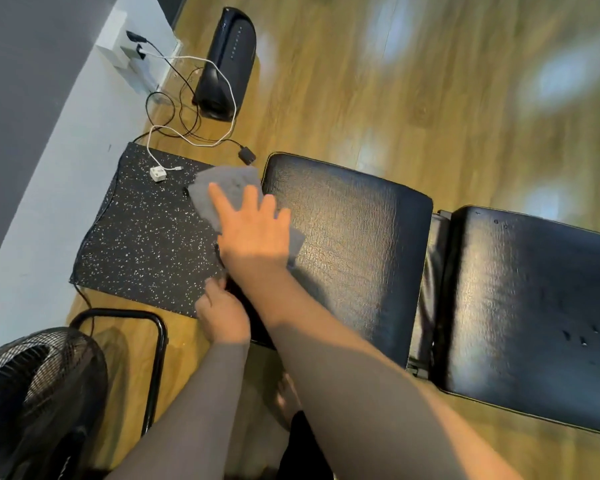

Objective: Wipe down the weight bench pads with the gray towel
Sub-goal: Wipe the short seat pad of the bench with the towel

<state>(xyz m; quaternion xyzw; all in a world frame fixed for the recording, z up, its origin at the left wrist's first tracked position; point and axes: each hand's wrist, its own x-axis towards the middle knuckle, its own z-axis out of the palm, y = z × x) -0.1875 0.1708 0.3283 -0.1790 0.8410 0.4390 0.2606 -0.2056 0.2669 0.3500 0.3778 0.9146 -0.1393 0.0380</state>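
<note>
The right hand [255, 233], arm outstretched, pressed flat, fingers spread, on the gray towel [222, 188] at the bench pad [354, 237] edge; the left hand [222, 313] gripped that edge.

A glossy wood-plank floor [378, 81] carries a black speckled rubber mat [146, 237], a black 2-pad vinyl weight bench [361, 244], a black speaker [227, 64] and a black fan [39, 393].

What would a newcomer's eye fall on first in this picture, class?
The right hand at centre, pressing the gray towel flat on the near bench pad's left end. Just below, the left hand grips that pad's edge; a speckled mat lies alongside.
</note>
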